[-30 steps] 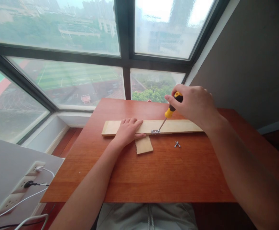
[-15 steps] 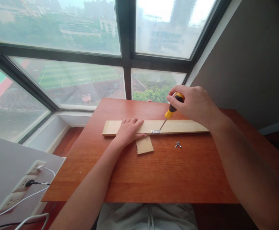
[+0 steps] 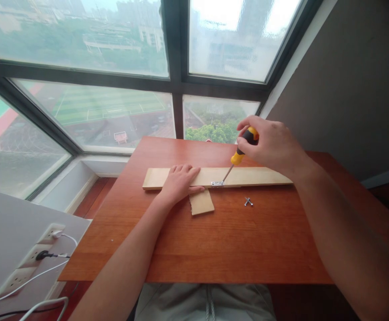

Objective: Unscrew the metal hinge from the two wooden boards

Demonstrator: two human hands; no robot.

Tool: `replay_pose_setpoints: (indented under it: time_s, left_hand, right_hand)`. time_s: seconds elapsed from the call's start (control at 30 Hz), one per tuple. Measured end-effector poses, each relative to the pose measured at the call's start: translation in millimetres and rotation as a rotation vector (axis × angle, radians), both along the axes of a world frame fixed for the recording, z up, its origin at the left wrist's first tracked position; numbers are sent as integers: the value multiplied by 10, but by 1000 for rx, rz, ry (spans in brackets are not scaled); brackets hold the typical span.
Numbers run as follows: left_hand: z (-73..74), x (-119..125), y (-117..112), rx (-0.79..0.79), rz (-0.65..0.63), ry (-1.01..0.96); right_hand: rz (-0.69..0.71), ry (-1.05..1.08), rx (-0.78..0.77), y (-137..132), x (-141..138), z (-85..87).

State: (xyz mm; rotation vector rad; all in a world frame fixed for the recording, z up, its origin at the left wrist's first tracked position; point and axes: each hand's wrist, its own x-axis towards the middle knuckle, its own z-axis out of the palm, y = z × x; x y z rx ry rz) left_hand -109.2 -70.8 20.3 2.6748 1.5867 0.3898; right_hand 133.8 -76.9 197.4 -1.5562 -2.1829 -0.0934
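From my remote seat I see the right hand (image 3: 274,145) with its grip closed tight around the yellow-and-black handle of the screwdriver (image 3: 239,155). The shaft tilts down and to the left, and its tip sits on the small metal bracket (image 3: 217,183). That bracket lies at the near edge of the long plank (image 3: 254,177), which runs crosswise over the far half of the bench (image 3: 214,249).

The left hand (image 3: 179,180) has its grip wide, holding nothing. It lies palm down on the plank left of the bracket, fingers flat and together. Its thumb reaches over the top of the short wooden piece (image 3: 201,203), which butts against the plank's near edge just below the bracket.

Two loose screws (image 3: 247,201) lie on the bare bench to the right of the short piece, near the plank but apart from it (they look crossed, though they are too small to be sure). At lower left, off the bench, a white power strip (image 3: 30,258) has cables plugged in.
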Motion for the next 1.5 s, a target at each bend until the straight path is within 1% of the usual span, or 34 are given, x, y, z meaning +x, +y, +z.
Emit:
replay_pose_setpoints:
  time_s: [0.07,0.13,0.17,0.2,0.3,0.33,0.37,0.4,0.5,0.53,0.57,0.6,0.7,0.77,0.83,0.93,1.0,1.07,1.17,1.23,1.3,1.43,1.5]
  left_hand:
    - [0,-2,0,4,-1,5]
    - [0,-4,0,7,-2,9]
    - [1,-4,0,8,-3,11]
    - [2,-4,0,8,-4,12]
    - [9,-1,1,5,-4,15]
    - [12,0,2,3,-4,16]
    - [15,1,2,2,-3,17]
    - [17,2,2,1,-3,18]
    - [19,3,0,1,-5,23]
    - [18,3,0,3,-7,24]
    - [17,3,0,4,-8,23]
    - [15,3,0,5,-9,22]
    - [8,0,3,9,-11,20]
    - [5,-3,5,8,-11,22]
    - [2,-6,6,5,-11,23]
    - [-1,-7,5,0,-5,14]
    - [0,-5,3,-4,-4,8]
    - [2,-3,3,-8,-5,9]
    - [4,-1,5,-5,-8,15]
    - [4,-1,6,-5,-11,10]
    - [3,-3,5,-11,-9,-2]
    - [4,-5,0,-23,-3,-21]
    - [5,-5,-2,-22,-1,-23]
  right_hand:
    - [104,44,-21,-5,19,-1]
    - [148,64,-31,-9,21,-15]
    - [122,57,-20,-9,15,-26]
    - [67,36,4,-7,7,-40]
    - [-134,-60,93,9,-16,-71]
    - [-157,-73,103,14,-16,-72]
    - [-146,-70,97,18,-12,-68]
    - [-102,-51,78,20,-6,-59]
    - [100,32,-2,17,13,-23]
    - [142,46,-20,15,12,-16]
    - [153,45,-26,13,5,-12]
    - [130,30,-18,12,-7,-12]
    - [-39,-52,51,14,-52,-22]
    - [-101,-75,82,13,-68,-18]
    - [-67,-57,70,6,-61,0]
    - [68,-1,-15,-9,-31,35]
    - [112,13,-52,-16,-22,40]
    - [64,-8,-15,-13,-33,22]
    - [-102,-76,74,2,-61,-20]
    - [-154,-89,82,12,-66,-30]
    - [-109,-54,56,13,-54,-13]
    - [88,38,-45,-5,-14,43]
    - [120,49,-67,-8,-11,42]
